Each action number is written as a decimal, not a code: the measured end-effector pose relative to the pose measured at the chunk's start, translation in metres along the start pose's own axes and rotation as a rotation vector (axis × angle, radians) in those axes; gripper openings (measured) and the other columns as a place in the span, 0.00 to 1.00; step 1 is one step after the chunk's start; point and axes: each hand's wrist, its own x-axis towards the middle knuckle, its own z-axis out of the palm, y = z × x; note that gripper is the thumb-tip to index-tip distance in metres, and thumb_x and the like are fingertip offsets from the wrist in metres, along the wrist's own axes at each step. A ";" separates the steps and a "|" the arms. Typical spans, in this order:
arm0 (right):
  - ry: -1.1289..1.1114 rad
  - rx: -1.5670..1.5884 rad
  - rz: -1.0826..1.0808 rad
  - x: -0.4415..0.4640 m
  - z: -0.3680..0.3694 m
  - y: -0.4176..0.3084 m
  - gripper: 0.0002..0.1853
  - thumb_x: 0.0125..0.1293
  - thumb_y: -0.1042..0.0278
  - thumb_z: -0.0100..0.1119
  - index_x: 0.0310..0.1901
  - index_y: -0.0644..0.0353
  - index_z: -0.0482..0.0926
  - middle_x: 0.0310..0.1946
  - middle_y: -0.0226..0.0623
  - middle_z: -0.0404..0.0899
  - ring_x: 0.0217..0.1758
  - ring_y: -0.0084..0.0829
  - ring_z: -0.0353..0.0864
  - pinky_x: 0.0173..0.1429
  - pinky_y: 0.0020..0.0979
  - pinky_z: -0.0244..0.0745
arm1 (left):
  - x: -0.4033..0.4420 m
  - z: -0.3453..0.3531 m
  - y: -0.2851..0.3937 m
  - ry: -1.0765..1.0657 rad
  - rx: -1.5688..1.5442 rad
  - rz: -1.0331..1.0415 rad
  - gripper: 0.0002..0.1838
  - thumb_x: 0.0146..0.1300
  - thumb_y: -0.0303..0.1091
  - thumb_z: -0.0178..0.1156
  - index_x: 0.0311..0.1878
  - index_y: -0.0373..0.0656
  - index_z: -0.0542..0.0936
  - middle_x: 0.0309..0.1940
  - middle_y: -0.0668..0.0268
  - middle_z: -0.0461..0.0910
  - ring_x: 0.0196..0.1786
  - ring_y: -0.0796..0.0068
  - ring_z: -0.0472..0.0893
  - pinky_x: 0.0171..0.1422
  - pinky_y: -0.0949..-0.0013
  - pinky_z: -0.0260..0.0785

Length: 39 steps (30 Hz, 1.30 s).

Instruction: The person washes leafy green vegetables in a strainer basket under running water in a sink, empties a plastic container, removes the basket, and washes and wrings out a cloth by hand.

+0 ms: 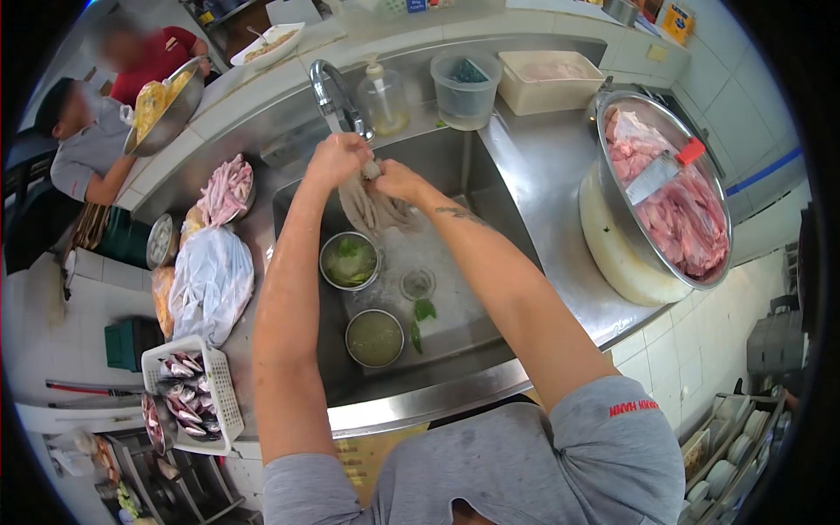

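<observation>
Under the curved tap point(331, 92), my left hand point(339, 157) and my right hand point(401, 182) are close together, both closed on a wet, beige, wrinkled cloth point(372, 210). A bunched bit of it shows between my fingers. The rest hangs in folds into the steel sink point(472, 262). Below the hands, a round bowl point(350, 261) in the sink holds green leaves in water. Nearer my body stands a second bowl point(374, 338) of cloudy greenish liquid. Loose green leaves point(423, 311) lie by the drain point(417, 283).
Right of the sink, a large pot carries a basin of raw meat point(682, 219) with a cleaver point(654, 175) on top. On the left are a plastic bag point(210, 280) and a basket of fish point(229, 402). A soap bottle point(383, 101) stands behind. Two people are across the counter.
</observation>
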 end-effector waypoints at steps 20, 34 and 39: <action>0.033 -0.321 0.039 0.035 0.019 -0.019 0.26 0.52 0.49 0.49 0.47 0.59 0.75 0.51 0.46 0.74 0.55 0.44 0.73 0.56 0.40 0.67 | 0.007 0.007 0.008 0.144 -1.229 -0.257 0.09 0.63 0.33 0.52 0.34 0.36 0.75 0.23 0.67 0.72 0.23 0.79 0.69 0.25 0.76 0.61; 0.065 0.063 -0.061 0.036 0.015 -0.011 0.21 0.50 0.59 0.51 0.45 0.58 0.77 0.46 0.49 0.77 0.52 0.44 0.75 0.54 0.38 0.69 | 0.003 0.006 0.005 0.076 -0.905 -0.105 0.10 0.51 0.21 0.49 0.37 0.34 0.76 0.30 0.66 0.74 0.28 0.78 0.72 0.31 0.76 0.66; 0.102 -0.018 0.036 0.026 0.017 -0.014 0.21 0.51 0.54 0.53 0.44 0.56 0.78 0.46 0.47 0.77 0.51 0.44 0.75 0.54 0.39 0.69 | -0.002 0.013 -0.016 0.126 -0.743 -0.238 0.10 0.49 0.23 0.50 0.35 0.34 0.76 0.26 0.64 0.75 0.26 0.76 0.73 0.28 0.75 0.67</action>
